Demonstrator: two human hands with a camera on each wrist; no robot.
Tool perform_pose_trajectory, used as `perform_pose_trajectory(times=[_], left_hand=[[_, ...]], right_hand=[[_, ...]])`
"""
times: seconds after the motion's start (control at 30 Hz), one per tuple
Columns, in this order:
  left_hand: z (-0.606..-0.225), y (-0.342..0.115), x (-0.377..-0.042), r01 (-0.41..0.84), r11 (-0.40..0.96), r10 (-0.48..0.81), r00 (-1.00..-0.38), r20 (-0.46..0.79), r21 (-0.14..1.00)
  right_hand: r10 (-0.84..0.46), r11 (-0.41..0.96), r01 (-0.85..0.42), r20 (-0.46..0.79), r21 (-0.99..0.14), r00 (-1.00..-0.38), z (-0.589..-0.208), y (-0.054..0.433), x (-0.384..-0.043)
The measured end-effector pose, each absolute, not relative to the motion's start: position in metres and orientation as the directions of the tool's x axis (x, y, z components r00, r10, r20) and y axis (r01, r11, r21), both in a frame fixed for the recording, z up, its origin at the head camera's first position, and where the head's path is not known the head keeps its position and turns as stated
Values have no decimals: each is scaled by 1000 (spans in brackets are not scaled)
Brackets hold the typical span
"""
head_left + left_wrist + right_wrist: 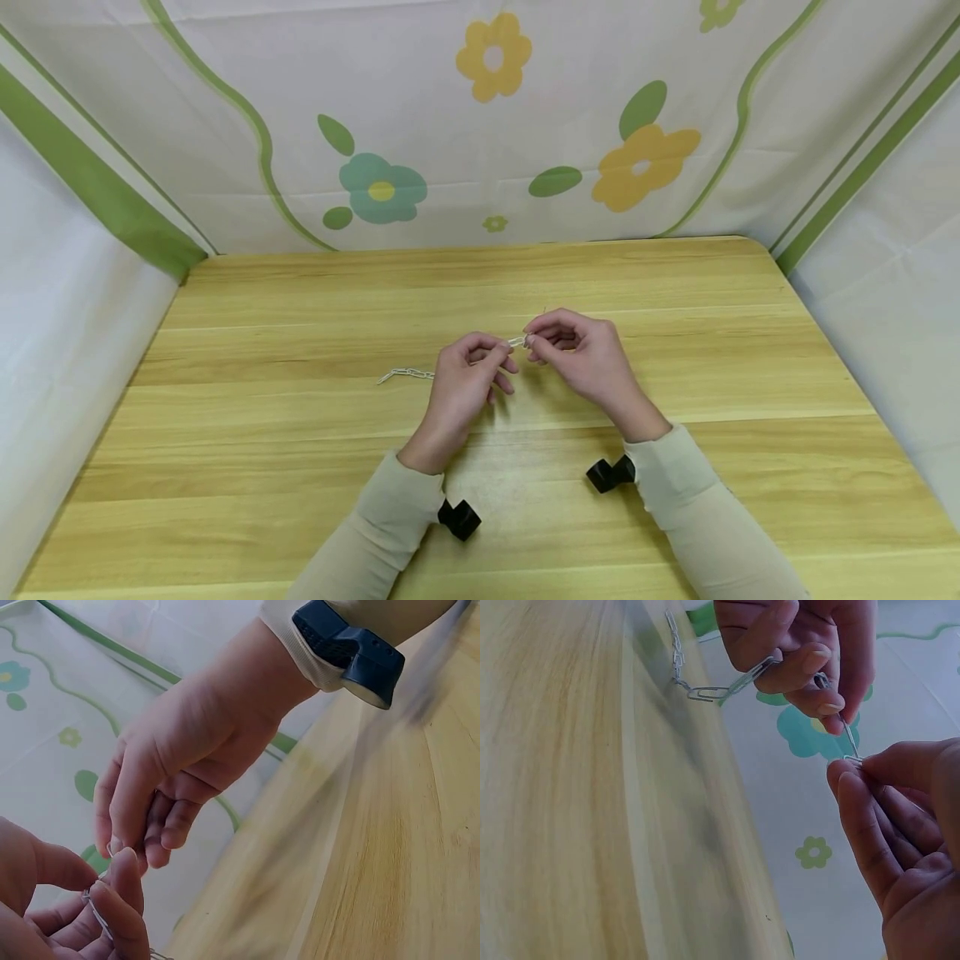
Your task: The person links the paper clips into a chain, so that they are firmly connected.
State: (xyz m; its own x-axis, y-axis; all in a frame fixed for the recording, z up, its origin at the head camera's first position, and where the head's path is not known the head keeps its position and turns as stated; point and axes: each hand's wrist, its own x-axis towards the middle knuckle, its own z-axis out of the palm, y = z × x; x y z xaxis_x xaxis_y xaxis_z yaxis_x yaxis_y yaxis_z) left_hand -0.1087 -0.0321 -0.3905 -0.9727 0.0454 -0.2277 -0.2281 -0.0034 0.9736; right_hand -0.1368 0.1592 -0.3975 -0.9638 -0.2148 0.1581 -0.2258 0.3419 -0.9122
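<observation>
A chain of silver paper clips (pixel 411 372) trails onto the table left of the hands. My left hand (pixel 463 379) pinches it near its end between thumb and fingers. Several linked clips (pixel 709 694) hang from those fingers in the right wrist view. One paper clip (pixel 850 739) spans the short gap from the left fingers to my right hand (pixel 588 354). The right thumb and index finger pinch a clip at that end, mostly covered by the fingertips. In the left wrist view, the left hand (pixel 75 907) is close below the right hand (pixel 180 750).
Both hands are over a light wood-grain table (pixel 262 483). Behind it hangs a white curtain (pixel 435 100) with printed flowers, and white cloth also lines both sides. A black wrist camera (pixel 461 520) sits on the left sleeve and another camera (pixel 609 474) on the right.
</observation>
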Motion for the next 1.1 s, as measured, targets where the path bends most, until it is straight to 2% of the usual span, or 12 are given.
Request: perform_pose_trajectory(times=[0.23,0.57,0.83,1.1], left_hand=[[-386,-36,-107,-244,-52,73,-968,-240,968],[-385,-41,-112,-313,-161,86,-949,-303,936],[-385,-39,-111,-303,-160,96,-952,-291,939],[-385,-38,-111,-290,-139,90,-956,-279,947]], right_hand=[[-246,401,-280,192,-872,-950,-399,157,-136],[-270,383,-303,208,-873,-940,-397,155,-135],[-246,364,-238,153,-901,-957,-395,156,-134],[-243,358,-239,157,-903,-957,-395,160,-137]])
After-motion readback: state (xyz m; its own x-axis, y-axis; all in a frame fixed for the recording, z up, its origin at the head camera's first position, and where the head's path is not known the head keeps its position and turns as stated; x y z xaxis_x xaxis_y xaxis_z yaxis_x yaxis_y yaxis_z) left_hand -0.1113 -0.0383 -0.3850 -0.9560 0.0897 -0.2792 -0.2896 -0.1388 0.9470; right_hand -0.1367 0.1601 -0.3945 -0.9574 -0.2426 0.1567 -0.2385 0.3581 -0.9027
